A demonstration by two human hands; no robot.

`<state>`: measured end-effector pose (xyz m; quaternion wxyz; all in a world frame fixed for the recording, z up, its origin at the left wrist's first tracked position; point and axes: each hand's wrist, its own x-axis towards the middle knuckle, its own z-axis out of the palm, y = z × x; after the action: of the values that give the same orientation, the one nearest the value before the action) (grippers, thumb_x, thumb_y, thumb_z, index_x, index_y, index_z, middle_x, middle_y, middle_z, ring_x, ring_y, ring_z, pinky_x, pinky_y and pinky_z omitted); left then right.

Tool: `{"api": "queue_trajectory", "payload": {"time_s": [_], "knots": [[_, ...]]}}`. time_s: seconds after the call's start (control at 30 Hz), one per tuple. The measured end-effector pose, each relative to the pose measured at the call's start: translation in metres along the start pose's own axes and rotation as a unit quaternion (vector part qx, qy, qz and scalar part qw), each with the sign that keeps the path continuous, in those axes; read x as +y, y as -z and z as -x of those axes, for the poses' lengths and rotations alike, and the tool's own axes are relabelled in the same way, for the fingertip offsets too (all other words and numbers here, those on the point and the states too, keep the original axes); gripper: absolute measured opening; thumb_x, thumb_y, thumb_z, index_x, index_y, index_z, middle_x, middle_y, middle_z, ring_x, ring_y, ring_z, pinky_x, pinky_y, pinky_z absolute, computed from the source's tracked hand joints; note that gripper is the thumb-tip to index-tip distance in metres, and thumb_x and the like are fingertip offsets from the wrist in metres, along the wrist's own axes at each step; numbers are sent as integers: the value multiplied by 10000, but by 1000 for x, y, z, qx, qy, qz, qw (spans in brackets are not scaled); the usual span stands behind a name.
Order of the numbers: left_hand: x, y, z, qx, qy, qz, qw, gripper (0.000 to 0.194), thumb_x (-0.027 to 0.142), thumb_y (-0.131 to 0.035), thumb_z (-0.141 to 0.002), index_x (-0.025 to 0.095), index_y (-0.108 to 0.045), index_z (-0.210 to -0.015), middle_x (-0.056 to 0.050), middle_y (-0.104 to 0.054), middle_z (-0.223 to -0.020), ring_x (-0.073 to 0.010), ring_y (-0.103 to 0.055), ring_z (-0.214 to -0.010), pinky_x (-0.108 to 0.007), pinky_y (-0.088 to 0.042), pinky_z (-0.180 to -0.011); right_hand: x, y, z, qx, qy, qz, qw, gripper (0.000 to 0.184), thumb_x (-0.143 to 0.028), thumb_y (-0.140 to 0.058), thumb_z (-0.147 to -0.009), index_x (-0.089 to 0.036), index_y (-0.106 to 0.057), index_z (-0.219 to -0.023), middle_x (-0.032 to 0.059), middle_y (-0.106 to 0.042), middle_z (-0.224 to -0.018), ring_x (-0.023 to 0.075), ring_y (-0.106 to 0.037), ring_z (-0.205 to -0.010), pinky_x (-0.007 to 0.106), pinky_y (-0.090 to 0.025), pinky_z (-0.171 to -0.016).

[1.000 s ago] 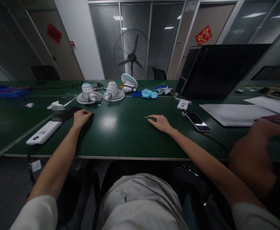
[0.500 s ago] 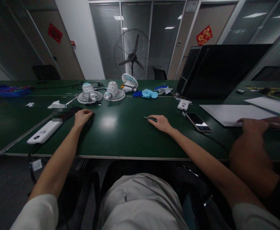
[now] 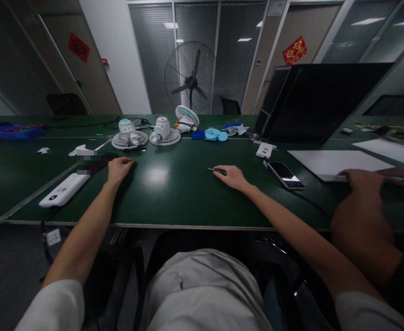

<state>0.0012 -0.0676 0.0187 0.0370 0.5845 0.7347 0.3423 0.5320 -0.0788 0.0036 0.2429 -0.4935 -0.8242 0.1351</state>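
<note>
My right hand (image 3: pixel 234 177) rests on the green table (image 3: pixel 174 202), closed around a small screwdriver (image 3: pixel 220 171). Its thin metal shaft points left; the dark handle is mostly covered by my fingers. To the left, my left hand (image 3: pixel 119 168) lies on the table with its fingers curled together, and whatever may be in them is hidden. Beside that hand is a dark object, partly blurred out, near a white power strip (image 3: pixel 65 189). Beyond my hands stand two white fan heads (image 3: pixel 129 138) face down, and a third fan (image 3: pixel 187 118) tilted up.
Light-blue fan blades (image 3: pixel 216 134) lie at the back middle. On the right are a phone (image 3: pixel 285 175), a white box (image 3: pixel 264 150), a black monitor (image 3: pixel 329 103) and white sheets (image 3: pixel 340 163) under another person's hand (image 3: pixel 366 181). A blue tray (image 3: pixel 17 132) sits far left.
Both my hands stay where they were, the screwdriver still in the right one. At the right, the other person's hand has shifted slightly left on the white sheet.
</note>
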Motion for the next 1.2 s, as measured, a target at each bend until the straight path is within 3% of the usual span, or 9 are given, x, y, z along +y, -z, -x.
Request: {"api": "queue_trajectory", "payload": {"time_s": [0.17,0.3,0.43,0.57,0.7,0.8,1.0,1.2], "knots": [[2,1,1,-3,-25,-41,999,305,380,-676,-842,174,-837,-999,-125,-809,-1022,-299,-752,-977,-323,-544,-927,2,-1,-1,-8,6,-10,1000,391,-508,-604,-1023,-314,-730,-1338,42,-779,-1219,257,-736,-943,417,-586,-817],[22,-9,4,-58,-84,-46,994,288,383,-671,-861,178,-818,-999,-128,-804,-1036,-277,-742,-970,-305,-538,-895,2,0,-1,-11,21,-26,999,383,-489,-617,-1022,-306,-726,-1340,43,-763,-1277,268,-731,-1042,430,-587,-884],[75,-41,24,-161,-193,21,968,275,406,-667,-898,205,-800,-1032,-100,-798,-1059,-267,-725,-941,-340,-534,-906,-4,2,1,-27,46,-38,998,368,-490,-621,-1023,-321,-720,-1334,21,-752,-1307,267,-718,-1123,441,-574,-956],[144,-87,68,-253,-303,146,907,289,423,-672,-943,230,-757,-1140,-95,-781,-1098,-237,-717,-904,-360,-541,-851,-11,3,4,-45,76,-44,995,348,-498,-618,-1021,-334,-733,-1306,7,-758,-1291,267,-714,-1148,429,-561,-970],[192,-119,104,-279,-345,223,868,317,354,-689,-955,236,-682,-1249,-115,-763,-1107,-231,-714,-945,-370,-534,-823,-15,2,7,-41,96,-43,994,291,-468,-633,-1008,-334,-766,-1230,-3,-785,-1215,259,-737,-1086,400,-556,-944],[200,-125,113,-281,-347,230,864,375,298,-688,-952,238,-629,-1317,-111,-757,-1118,-227,-707,-942,-371,-528,-824,-14,1,8,-39,109,-49,992,281,-462,-643,-999,-321,-776,-1202,1,-799,-1160,245,-752,-1017,382,-556,-926],[189,-118,112,-276,-332,197,880,422,284,-668,-953,227,-598,-1365,-59,-745,-1139,-218,-683,-997,-362,-528,-888,-10,-1,6,-21,119,-50,991,248,-426,-667,-972,-283,-795,-1131,14,-811,-1072,247,-760,-965,369,-553,-885],[190,-116,108,-259,-367,151,880,221,342,-683,-969,202,-750,-1127,-74,-696,-1083,-234,-650,-1003,-371,-515,-898,-8,-1,6,-11,127,-50,991,218,-388,-681,-958,-285,-808,-1101,8,-817,-1085,255,-767,-974,384,-565,-918]]}}
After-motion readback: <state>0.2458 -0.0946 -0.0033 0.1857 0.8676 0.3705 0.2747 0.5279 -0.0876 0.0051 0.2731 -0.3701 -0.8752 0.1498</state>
